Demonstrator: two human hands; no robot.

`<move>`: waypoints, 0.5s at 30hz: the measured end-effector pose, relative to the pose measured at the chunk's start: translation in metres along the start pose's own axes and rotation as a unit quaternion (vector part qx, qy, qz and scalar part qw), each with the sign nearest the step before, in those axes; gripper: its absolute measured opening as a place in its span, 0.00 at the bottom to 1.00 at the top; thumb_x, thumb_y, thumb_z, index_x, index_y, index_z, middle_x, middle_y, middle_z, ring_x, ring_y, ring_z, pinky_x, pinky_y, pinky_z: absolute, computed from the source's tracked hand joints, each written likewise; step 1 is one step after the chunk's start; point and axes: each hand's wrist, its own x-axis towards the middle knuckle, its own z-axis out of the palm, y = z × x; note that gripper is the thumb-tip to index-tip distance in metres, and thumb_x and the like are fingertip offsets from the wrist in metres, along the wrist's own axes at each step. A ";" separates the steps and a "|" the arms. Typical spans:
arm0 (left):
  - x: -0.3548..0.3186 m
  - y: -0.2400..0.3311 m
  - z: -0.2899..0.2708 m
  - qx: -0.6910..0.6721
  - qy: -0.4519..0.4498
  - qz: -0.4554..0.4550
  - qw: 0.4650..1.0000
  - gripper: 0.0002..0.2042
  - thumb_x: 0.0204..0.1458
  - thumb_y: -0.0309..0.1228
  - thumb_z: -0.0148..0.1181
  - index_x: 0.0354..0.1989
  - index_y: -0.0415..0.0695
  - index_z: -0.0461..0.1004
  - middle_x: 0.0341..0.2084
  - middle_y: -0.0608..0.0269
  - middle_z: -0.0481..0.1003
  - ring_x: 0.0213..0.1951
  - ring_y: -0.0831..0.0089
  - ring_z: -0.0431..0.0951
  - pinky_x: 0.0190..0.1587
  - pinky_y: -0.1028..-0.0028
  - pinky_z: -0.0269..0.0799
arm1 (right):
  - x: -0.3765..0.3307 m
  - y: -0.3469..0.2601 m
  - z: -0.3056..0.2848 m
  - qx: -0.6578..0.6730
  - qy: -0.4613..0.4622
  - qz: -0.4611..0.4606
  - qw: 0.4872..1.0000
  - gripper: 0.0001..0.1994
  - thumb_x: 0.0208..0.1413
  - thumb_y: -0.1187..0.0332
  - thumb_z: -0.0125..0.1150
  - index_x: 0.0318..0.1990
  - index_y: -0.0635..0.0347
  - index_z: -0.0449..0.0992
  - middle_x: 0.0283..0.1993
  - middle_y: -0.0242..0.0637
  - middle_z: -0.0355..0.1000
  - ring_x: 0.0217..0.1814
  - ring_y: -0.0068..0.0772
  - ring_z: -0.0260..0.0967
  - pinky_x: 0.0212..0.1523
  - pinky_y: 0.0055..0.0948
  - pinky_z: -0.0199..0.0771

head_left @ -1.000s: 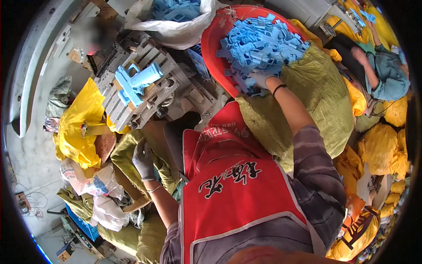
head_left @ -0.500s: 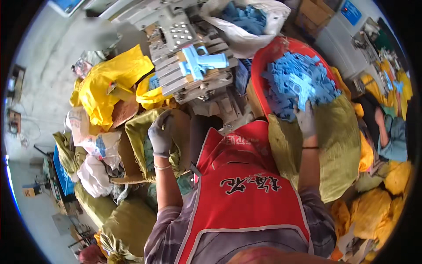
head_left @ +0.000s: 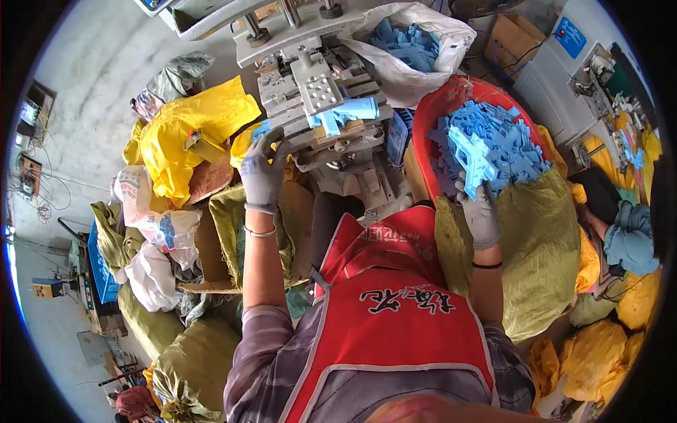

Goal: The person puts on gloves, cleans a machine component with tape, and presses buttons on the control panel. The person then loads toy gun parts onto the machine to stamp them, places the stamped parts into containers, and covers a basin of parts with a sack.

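Note:
My right hand [head_left: 481,220], in a pale grey glove, grips a light blue plastic toy pistol [head_left: 474,156] by its lower end, just over the near edge of a red tub [head_left: 421,134]. Many similar blue toy pistols [head_left: 522,144] are heaped in that tub. My left hand [head_left: 262,180], also gloved, is raised beside the near left corner of the machine bed; its fingers are bent but apart, and nothing shows in them. On the bed lies another blue toy pistol [head_left: 352,111], partly covered by a metal plate [head_left: 317,86] with pale round dots.
A white sack [head_left: 451,42] of blue pieces stands behind the tub. A yellow sack [head_left: 183,134] and an open cardboard box [head_left: 206,247] are at left. An olive woven bag [head_left: 536,247] bulges beside my right forearm. A person's bent arm [head_left: 596,224] shows at far right.
My right hand has drawn the toy pistol back from the heap toward me. My left hand has risen toward the machine bed. The dotted plate now covers part of the pistol there.

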 end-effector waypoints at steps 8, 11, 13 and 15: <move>0.041 0.022 0.017 -0.156 -0.159 0.040 0.974 0.19 0.44 0.29 0.65 0.46 0.40 0.73 0.42 0.51 0.75 0.43 0.57 0.76 0.46 0.66 0.71 | -0.004 -0.002 0.002 0.005 -0.008 -0.012 1.000 0.22 0.64 0.56 0.46 0.62 0.54 0.61 0.57 0.37 0.65 0.52 0.30 0.65 0.47 0.28 0.65; 0.054 0.009 0.026 -0.094 -0.138 0.135 0.977 0.17 0.44 0.27 0.65 0.45 0.38 0.73 0.40 0.51 0.76 0.40 0.61 0.78 0.44 0.69 0.73 | 0.003 -0.007 0.021 -0.012 -0.017 -0.005 1.000 0.22 0.64 0.57 0.46 0.62 0.54 0.60 0.57 0.37 0.65 0.52 0.30 0.65 0.48 0.29 0.64; 0.056 0.002 0.030 -0.124 -0.146 0.095 0.977 0.14 0.44 0.28 0.65 0.41 0.39 0.74 0.38 0.52 0.77 0.41 0.60 0.78 0.44 0.69 0.72 | 0.014 -0.017 0.045 -0.049 -0.020 0.000 0.999 0.22 0.65 0.58 0.45 0.63 0.57 0.59 0.58 0.38 0.64 0.52 0.30 0.65 0.50 0.31 0.63; 0.052 0.004 0.029 -0.108 -0.097 0.130 0.981 0.14 0.44 0.27 0.65 0.41 0.40 0.75 0.38 0.54 0.77 0.40 0.63 0.79 0.43 0.71 0.72 | 0.035 -0.020 0.063 -0.061 -0.039 -0.014 0.997 0.22 0.65 0.60 0.44 0.62 0.61 0.59 0.59 0.40 0.64 0.54 0.30 0.65 0.54 0.32 0.64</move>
